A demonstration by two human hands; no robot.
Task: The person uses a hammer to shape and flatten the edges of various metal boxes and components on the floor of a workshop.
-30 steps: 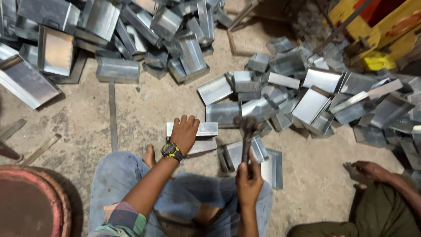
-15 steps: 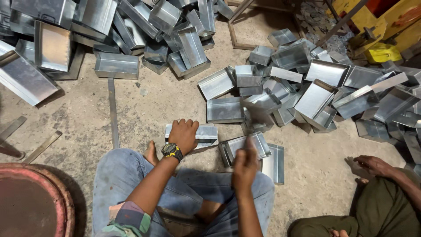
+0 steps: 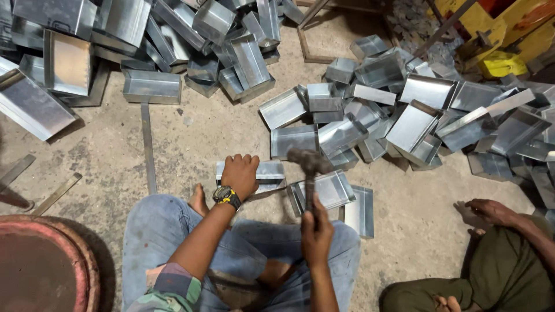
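I sit on the concrete floor with my knees up in blue jeans. My left hand (image 3: 239, 175), a watch on its wrist, presses flat on a folded sheet-metal piece (image 3: 267, 171) lying on the floor in front of me. My right hand (image 3: 316, 231) grips the handle of a hammer (image 3: 309, 164), whose head is raised above a shiny metal tray (image 3: 328, 189) just right of the held piece. Another bent metal piece (image 3: 362, 211) lies by my right knee.
Heaps of shiny metal trays fill the top left (image 3: 173, 34) and the right (image 3: 416, 115). A metal strip (image 3: 148, 150) lies on the floor. A rusty round drum (image 3: 40, 260) is at lower left. Another person's foot (image 3: 491, 211) and leg are at lower right. Yellow equipment (image 3: 503, 63) stands top right.
The hammer came down low half a second ago and is now lifted again, head up over the tray. My left hand has stayed on the metal piece.
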